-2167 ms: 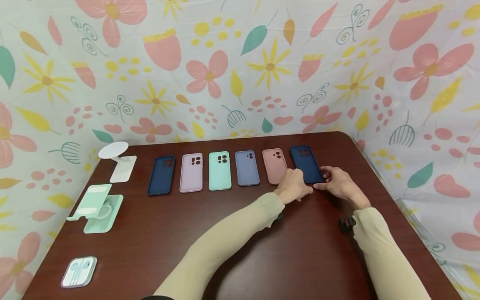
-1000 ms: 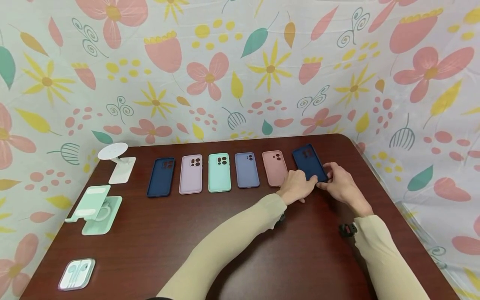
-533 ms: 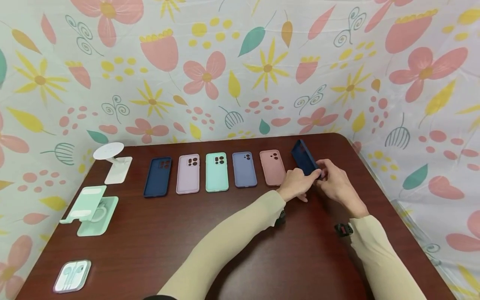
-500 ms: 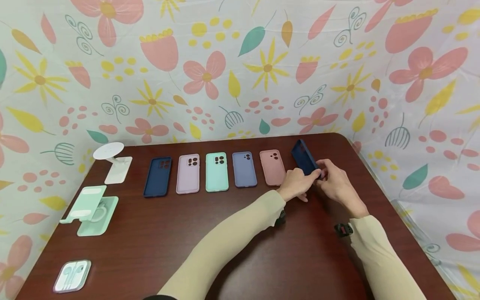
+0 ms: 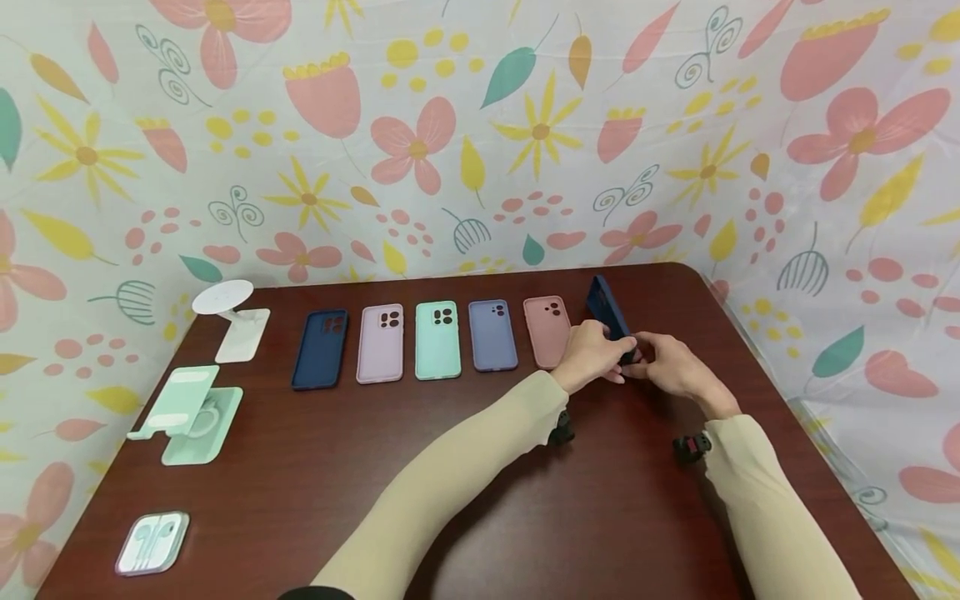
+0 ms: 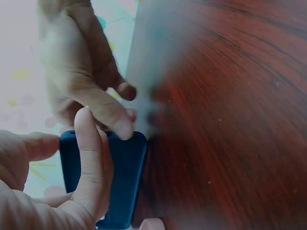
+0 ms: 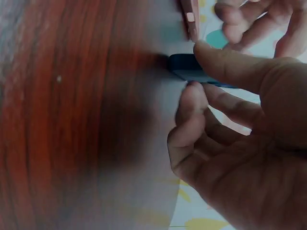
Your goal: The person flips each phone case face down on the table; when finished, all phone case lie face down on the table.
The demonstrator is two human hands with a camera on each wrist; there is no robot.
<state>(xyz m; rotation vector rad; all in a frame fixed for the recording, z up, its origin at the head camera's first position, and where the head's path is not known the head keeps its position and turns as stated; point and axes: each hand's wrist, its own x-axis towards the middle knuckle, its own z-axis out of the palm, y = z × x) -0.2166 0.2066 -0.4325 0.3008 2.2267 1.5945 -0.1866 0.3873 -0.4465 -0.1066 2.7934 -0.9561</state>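
A navy blue phone case [image 5: 611, 312] is tipped up on its long edge at the right end of a row of cases. My left hand [image 5: 591, 357] grips its near end; in the left wrist view the thumb is at one side of the case [image 6: 127, 184] and the fingers lie across it. My right hand [image 5: 672, 367] pinches the same end between thumb and forefinger, seen in the right wrist view on the case's corner [image 7: 184, 64]. Just left of it lies a pink phone case [image 5: 546, 329], partly behind my left hand.
Farther left lie a periwinkle case [image 5: 492, 337], a mint case [image 5: 438, 342], a lilac case [image 5: 381, 346] and another navy case [image 5: 319, 350]. Along the table's left side stand a white stand [image 5: 243, 333], a mint phone stand [image 5: 198, 433] and boxed earphones [image 5: 153, 543].
The navy case lay flat earlier, then turned askew and is now lifted onto its edge. Both hands have gone from touching its near end to gripping it.
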